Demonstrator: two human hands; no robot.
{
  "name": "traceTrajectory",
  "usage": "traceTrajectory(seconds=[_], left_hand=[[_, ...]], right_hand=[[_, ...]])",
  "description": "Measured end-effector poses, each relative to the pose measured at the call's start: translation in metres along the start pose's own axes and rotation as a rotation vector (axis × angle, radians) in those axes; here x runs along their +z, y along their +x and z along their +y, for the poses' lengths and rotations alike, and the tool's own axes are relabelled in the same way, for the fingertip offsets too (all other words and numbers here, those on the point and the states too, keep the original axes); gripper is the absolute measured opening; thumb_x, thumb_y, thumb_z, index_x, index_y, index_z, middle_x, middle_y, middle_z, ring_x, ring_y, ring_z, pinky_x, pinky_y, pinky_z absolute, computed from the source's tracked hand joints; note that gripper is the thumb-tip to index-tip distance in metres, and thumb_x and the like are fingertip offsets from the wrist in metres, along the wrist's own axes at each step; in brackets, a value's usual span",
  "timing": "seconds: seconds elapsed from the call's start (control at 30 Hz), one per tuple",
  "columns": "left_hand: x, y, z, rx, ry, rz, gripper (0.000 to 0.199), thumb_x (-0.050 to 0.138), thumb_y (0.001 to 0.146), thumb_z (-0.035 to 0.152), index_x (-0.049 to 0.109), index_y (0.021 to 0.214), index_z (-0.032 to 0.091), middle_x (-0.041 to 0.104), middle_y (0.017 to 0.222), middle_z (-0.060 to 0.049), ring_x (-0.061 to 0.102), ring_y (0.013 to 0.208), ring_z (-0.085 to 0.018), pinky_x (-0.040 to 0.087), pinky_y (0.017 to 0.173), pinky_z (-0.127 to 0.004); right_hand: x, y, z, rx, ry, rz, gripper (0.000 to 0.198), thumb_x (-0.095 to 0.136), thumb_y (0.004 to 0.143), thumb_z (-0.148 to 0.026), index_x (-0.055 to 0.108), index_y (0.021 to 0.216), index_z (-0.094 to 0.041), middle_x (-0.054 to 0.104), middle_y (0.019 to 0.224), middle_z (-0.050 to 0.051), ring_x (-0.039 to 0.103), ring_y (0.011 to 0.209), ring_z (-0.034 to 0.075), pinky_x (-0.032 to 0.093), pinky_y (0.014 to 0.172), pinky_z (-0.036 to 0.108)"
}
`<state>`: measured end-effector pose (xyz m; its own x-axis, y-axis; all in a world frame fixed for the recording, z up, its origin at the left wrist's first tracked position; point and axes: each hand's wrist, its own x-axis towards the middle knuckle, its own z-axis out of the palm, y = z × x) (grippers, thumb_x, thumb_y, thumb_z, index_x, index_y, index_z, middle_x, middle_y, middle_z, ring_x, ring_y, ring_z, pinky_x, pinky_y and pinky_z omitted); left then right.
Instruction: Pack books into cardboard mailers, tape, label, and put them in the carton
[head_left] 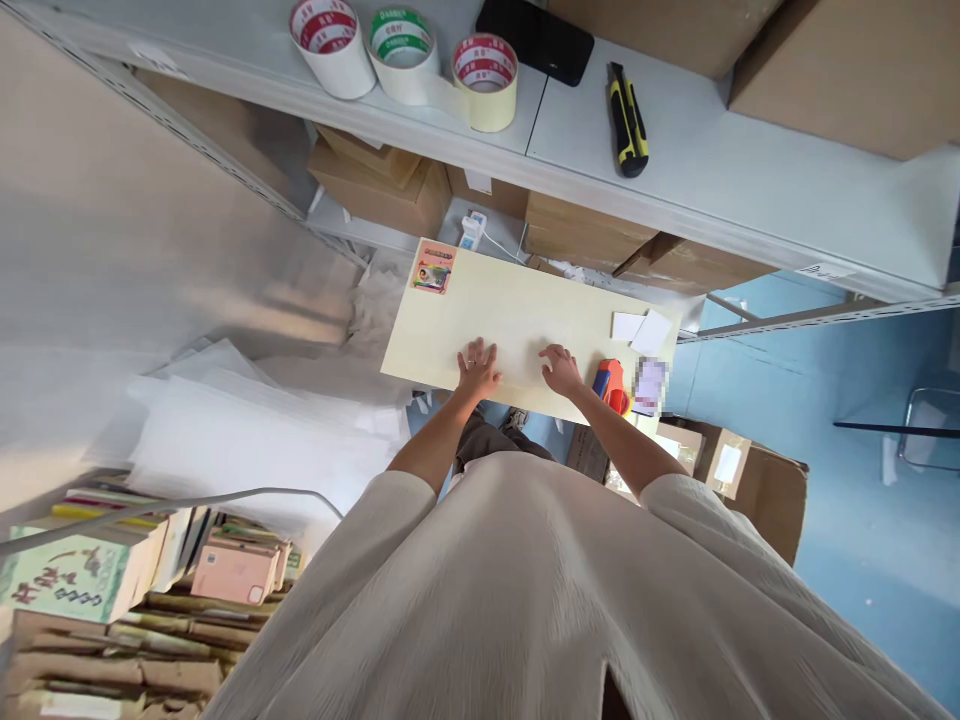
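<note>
My left hand (478,370) lies flat on a pale yellow table (517,300), its fingers spread and nothing in it. To its right, my right hand (561,370) rests on the same tabletop with fingers slightly bent and apart, holding nothing visible. Nearest to the right hand is an orange and blue tape dispenser (613,380), with a lit phone (649,387), partly blurred out, beside it. White cards (651,330) lie near the table's right end. A pink picture booklet (432,268) sits at the far left corner.
A grey shelf (712,170) spans above the table's far side, bearing three tape rolls (486,100), a black phone (536,38), a utility knife (627,120) and cardboard boxes (847,80). White sheets (255,430) and stacked books (232,565) lie left; an open carton (772,500) stands right.
</note>
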<state>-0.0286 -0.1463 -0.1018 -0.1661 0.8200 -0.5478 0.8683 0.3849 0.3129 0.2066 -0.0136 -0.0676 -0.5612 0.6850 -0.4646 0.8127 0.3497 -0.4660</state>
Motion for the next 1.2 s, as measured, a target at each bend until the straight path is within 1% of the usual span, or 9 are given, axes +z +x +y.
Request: traceTrajectory(seconds=[0.13,0.27,0.37,0.57,0.73,0.83,0.93,1.03,1.2], left_hand=[[-0.013,0.006,-0.002,0.023,0.015,-0.027,0.089,0.057,0.112,0.046,0.026,0.191,0.021,0.006,0.199,-0.021,0.007,0.185,-0.046,0.011,0.144,-0.076],[-0.045,0.012,-0.019,0.048,-0.012,0.013,0.08,0.051,0.112,0.038,0.034,0.188,0.02,0.02,0.197,-0.021,0.024,0.182,-0.042,0.022,0.145,-0.068],[-0.075,0.022,-0.043,0.01,-0.078,0.096,0.074,0.05,0.113,0.036,0.041,0.184,0.018,0.031,0.193,-0.022,0.033,0.178,-0.041,0.031,0.143,-0.063],[-0.128,0.057,-0.101,-0.134,-0.225,0.238,0.067,0.056,0.11,0.035,0.051,0.175,0.021,0.056,0.178,-0.022,0.052,0.165,-0.041,0.049,0.133,-0.058],[-0.16,0.093,-0.136,-0.286,-0.317,0.292,0.06,0.056,0.108,0.028,0.058,0.168,0.019,0.063,0.168,-0.024,0.063,0.153,-0.041,0.055,0.125,-0.055],[-0.174,0.111,-0.147,-0.342,-0.311,0.306,0.056,0.06,0.107,0.027,0.06,0.162,0.017,0.063,0.165,-0.026,0.063,0.152,-0.043,0.056,0.122,-0.057],[-0.181,0.123,-0.15,-0.383,-0.287,0.326,0.051,0.063,0.107,0.027,0.061,0.157,0.017,0.062,0.165,-0.027,0.059,0.155,-0.043,0.055,0.122,-0.057],[-0.184,0.129,-0.15,-0.413,-0.257,0.351,0.047,0.068,0.105,0.026,0.062,0.151,0.017,0.062,0.164,-0.026,0.057,0.156,-0.044,0.052,0.125,-0.059],[-0.185,0.134,-0.151,-0.424,-0.234,0.346,0.052,0.075,0.101,0.026,0.059,0.149,0.019,0.062,0.162,-0.028,0.058,0.154,-0.046,0.052,0.122,-0.059]], right_hand=[[0.007,-0.003,-0.014,0.094,-0.031,-0.067,0.056,0.054,0.105,-0.021,0.067,0.159,-0.02,0.054,0.174,0.02,0.05,0.158,0.041,0.046,0.13,0.06],[0.005,-0.001,-0.028,0.136,-0.027,-0.05,0.055,0.053,0.106,-0.02,0.068,0.159,-0.02,0.055,0.173,0.02,0.051,0.157,0.041,0.045,0.132,0.058],[0.007,0.004,-0.043,0.146,0.002,-0.008,0.055,0.053,0.104,-0.019,0.07,0.157,-0.021,0.057,0.171,0.02,0.053,0.155,0.041,0.046,0.13,0.06],[0.019,0.014,-0.08,0.192,0.032,0.012,0.054,0.056,0.104,-0.021,0.071,0.156,-0.023,0.059,0.168,0.019,0.054,0.154,0.041,0.047,0.129,0.06],[0.03,0.014,-0.098,0.26,0.003,-0.012,0.051,0.057,0.106,-0.022,0.07,0.155,-0.023,0.056,0.171,0.02,0.053,0.155,0.04,0.046,0.129,0.058],[0.037,0.01,-0.101,0.298,-0.014,0.003,0.052,0.057,0.106,-0.021,0.069,0.157,-0.023,0.057,0.17,0.02,0.053,0.155,0.04,0.047,0.129,0.059],[0.042,0.005,-0.103,0.322,-0.022,0.019,0.055,0.058,0.104,-0.021,0.068,0.158,-0.024,0.058,0.17,0.019,0.054,0.154,0.041,0.047,0.129,0.06],[0.045,0.002,-0.105,0.352,-0.037,0.0,0.057,0.058,0.105,-0.021,0.066,0.161,-0.024,0.055,0.173,0.02,0.053,0.155,0.041,0.046,0.129,0.059],[0.047,0.002,-0.108,0.385,-0.051,-0.026,0.059,0.056,0.106,-0.021,0.062,0.165,-0.022,0.05,0.177,0.02,0.051,0.158,0.04,0.046,0.13,0.058]])
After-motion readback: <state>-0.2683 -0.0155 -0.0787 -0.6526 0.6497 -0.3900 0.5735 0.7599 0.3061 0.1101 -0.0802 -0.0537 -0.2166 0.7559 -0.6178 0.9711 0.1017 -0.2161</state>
